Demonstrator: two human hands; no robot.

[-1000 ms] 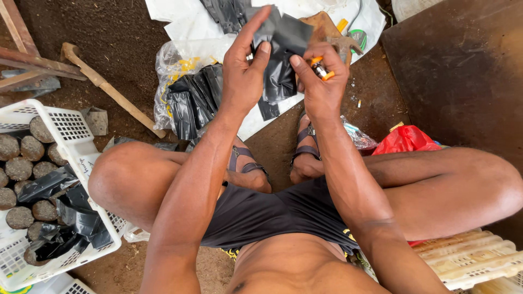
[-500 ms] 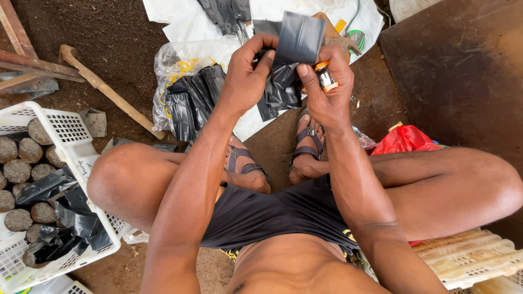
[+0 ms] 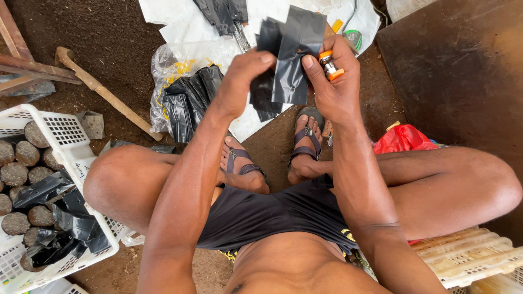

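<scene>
- The right hand (image 3: 333,87) pinches a black bag (image 3: 297,51) between thumb and forefinger, and its other fingers curl round a small orange-and-silver tool (image 3: 330,65) tucked in the palm.
- The left hand (image 3: 239,81) grips the bag's left edge with bent fingers; the bag hangs upright between the two hands, above the feet.
- Both arms reach forward from the body, elbows bent, wrists near each other, forearms running between the spread knees.
- Under the hands, two sandalled feet (image 3: 272,158) rest on the dirt floor (image 3: 98,43).
- Just left of the hands a clear plastic sack (image 3: 182,81) lies open on the floor; a stack of flat black bags (image 3: 185,100) sits in it.
- Past the hands, more black bags (image 3: 223,12) lie on a white sheet (image 3: 169,16).
- A red plastic bag (image 3: 403,140) lies beside the right knee.
- A wooden handle (image 3: 103,90) lies slanted across the floor, well left of the hands.
- At the far left a white crate (image 3: 60,130) holds round, soil-coloured lumps (image 3: 13,174) packed side by side, with crumpled black plastic (image 3: 60,212) lying over some of them.
- A pale slatted crate (image 3: 468,256) shows at the lower right, under the right thigh; whether anything is in it cannot be told.
</scene>
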